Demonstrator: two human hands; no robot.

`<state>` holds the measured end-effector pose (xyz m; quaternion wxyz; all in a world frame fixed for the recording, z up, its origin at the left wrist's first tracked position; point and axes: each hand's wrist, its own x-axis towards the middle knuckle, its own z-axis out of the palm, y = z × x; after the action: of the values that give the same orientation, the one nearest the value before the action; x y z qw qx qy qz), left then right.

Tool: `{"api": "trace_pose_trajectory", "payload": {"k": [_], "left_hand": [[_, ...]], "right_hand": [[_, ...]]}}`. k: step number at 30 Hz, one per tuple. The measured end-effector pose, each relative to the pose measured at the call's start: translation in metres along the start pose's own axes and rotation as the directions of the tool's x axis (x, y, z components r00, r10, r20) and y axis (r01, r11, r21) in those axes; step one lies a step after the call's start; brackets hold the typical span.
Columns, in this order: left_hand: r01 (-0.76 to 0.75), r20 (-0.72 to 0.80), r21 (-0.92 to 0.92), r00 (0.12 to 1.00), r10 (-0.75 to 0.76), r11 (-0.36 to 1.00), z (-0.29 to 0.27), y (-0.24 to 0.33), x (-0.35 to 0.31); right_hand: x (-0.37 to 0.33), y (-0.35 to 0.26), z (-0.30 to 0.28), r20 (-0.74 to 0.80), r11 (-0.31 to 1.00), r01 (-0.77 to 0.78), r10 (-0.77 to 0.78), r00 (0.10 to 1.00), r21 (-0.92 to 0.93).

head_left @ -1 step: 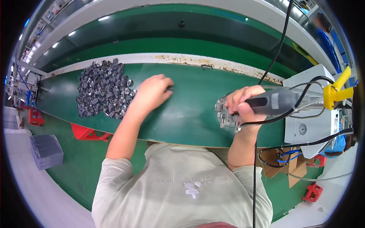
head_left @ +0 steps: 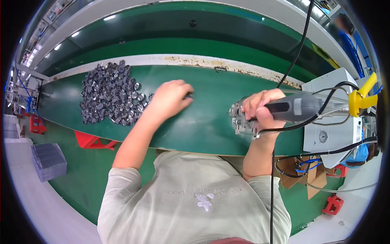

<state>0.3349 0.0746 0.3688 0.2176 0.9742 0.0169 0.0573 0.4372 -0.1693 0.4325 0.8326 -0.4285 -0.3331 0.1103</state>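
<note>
My left hand (head_left: pixel 170 99) hovers over the green tabletop, right of a large heap of small black and clear parts (head_left: pixel 107 93). Its fingers are curled round a small dark part (head_left: pixel 188 95), of which only a bit shows. On the right, my right hand (head_left: pixel 262 110) is closed on a grey and black handheld power tool (head_left: pixel 298 108), which looks like an electric screwdriver lying nearly level. Just under and left of these fingers is a clear fixture with metal fittings (head_left: pixel 239 118); the fingers partly hide it. The tool's working tip cannot be made out.
A white machine with a dial (head_left: pixel 325 136) stands at the table's right end. Black cables and a yellow hook-like piece (head_left: pixel 361 101) hang beside the tool. Behind the green table (head_left: pixel 203 134) runs a worn white ledge (head_left: pixel 178 60). A red stool (head_left: pixel 95 141) stands below.
My left hand has shifted slightly to the right, away from the heap, with the small dark part in its fingers. My right hand and the power tool have barely moved.
</note>
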Motion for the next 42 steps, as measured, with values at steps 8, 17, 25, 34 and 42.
{"api": "trace_pose_trajectory", "payload": {"k": [8,17,25,34,42], "left_hand": [[-0.332,-0.106,-0.232,0.943,0.315,0.914,0.063,0.040,0.018],[-0.289,-0.048,-0.411,0.954,0.296,0.864,0.057,0.037,0.015],[-0.354,-0.163,-0.444,0.935,0.315,0.823,0.065,0.036,0.015],[-0.348,-0.120,-0.355,0.937,0.327,0.868,0.065,0.032,0.014],[-0.343,-0.118,-0.360,0.939,0.323,0.867,0.066,0.031,0.015]], "right_hand": [[0.003,0.000,-0.010,-0.021,0.998,-0.007,0.005,1.000,-0.066],[0.003,0.007,-0.013,0.053,0.999,-0.014,0.016,0.998,-0.031],[0.002,0.009,-0.011,0.050,0.998,-0.043,0.046,0.998,-0.051],[0.002,0.015,-0.011,0.036,0.992,-0.049,0.053,0.998,-0.118],[0.002,0.016,-0.010,0.036,0.988,-0.054,0.060,0.998,-0.147]]}}
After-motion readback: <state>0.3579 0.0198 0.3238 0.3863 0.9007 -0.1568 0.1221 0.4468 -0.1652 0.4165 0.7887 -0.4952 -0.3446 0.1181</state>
